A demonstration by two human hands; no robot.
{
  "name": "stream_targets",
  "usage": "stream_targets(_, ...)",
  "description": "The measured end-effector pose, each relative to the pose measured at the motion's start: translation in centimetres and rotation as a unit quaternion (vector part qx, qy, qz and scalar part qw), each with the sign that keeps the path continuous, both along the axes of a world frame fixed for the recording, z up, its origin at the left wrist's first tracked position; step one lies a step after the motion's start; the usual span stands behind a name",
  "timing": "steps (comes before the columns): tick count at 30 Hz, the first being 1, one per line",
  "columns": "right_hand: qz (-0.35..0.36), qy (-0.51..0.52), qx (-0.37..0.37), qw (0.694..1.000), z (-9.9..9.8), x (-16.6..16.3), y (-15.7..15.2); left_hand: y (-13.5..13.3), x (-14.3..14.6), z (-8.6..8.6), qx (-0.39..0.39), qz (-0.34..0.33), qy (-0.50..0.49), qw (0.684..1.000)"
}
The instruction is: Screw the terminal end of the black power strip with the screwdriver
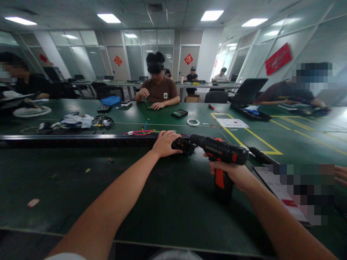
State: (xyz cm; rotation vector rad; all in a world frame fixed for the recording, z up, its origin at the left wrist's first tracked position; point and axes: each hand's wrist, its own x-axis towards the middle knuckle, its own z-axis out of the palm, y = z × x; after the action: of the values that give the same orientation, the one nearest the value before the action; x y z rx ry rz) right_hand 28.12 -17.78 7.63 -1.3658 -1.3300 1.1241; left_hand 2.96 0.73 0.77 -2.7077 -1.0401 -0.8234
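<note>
A long black bar (81, 141) lies across the green table, running from the left edge to the middle. My left hand (166, 143) is wrapped over its right end, beside a boxy black end piece (185, 146). Coloured wires (143, 132) lie just behind the bar, to the left of this hand. In my right hand (230, 172) is a black and orange cordless drill (221, 149), held by its grip. The drill's nose points left at the end piece; whether its bit touches a screw cannot be made out.
A white tape roll (193, 122), a black tray (251, 112) and a screwdriver (213, 107) lie farther back. Cables and bags (77, 121) sit at left. A clipboard (282, 193) is right of my forearm. One person (159, 90) sits opposite; others work at both sides.
</note>
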Motion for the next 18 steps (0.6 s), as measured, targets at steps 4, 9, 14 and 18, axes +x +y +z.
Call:
stream_targets(4,0.022,-0.039,0.003,0.999,0.6,-0.1,-0.6,-0.1,0.1,-0.4,-0.004,0.008,-0.015,1.000)
stream_targets(9,0.017,-0.098,0.007,0.995,0.9,0.2,-1.2,-0.3,0.3,-0.3,0.000,0.009,-0.027,1.000)
stream_targets(14,-0.007,-0.170,0.007,0.985,0.7,0.3,-1.4,-0.7,0.5,-0.1,0.006,0.024,-0.035,0.999)
stream_targets(18,0.017,-0.220,0.049,0.974,0.5,0.3,-1.5,-1.0,0.8,-0.1,0.020,0.046,-0.040,0.998)
